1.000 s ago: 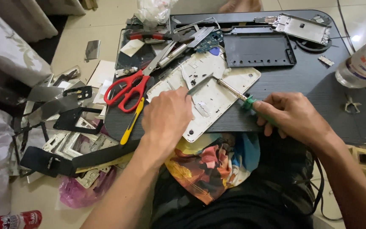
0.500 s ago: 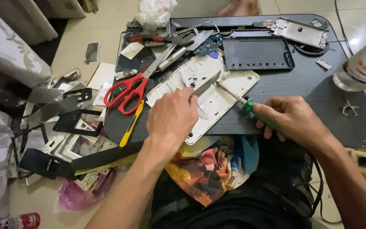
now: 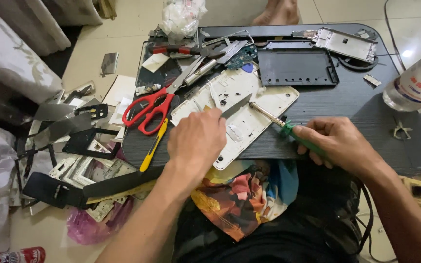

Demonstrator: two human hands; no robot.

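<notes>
Gripped in right hand (image 3: 339,143): green-handled screwdriver (image 3: 288,127). Left hand (image 3: 197,141) closed on thin metal blade (image 3: 236,106) (over white panel (image 3: 242,117)).

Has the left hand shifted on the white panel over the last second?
Yes. The left hand has slid right, away from the red scissors, toward the screwdriver in the right hand, staying on the white panel.

Left hand (image 3: 197,141) palm-down — right hand (image 3: 339,143) curled closed.

Left hand (image 3: 196,139) on white panel (image 3: 239,117), right hand (image 3: 339,141) around green-handled screwdriver (image 3: 288,127).
</notes>
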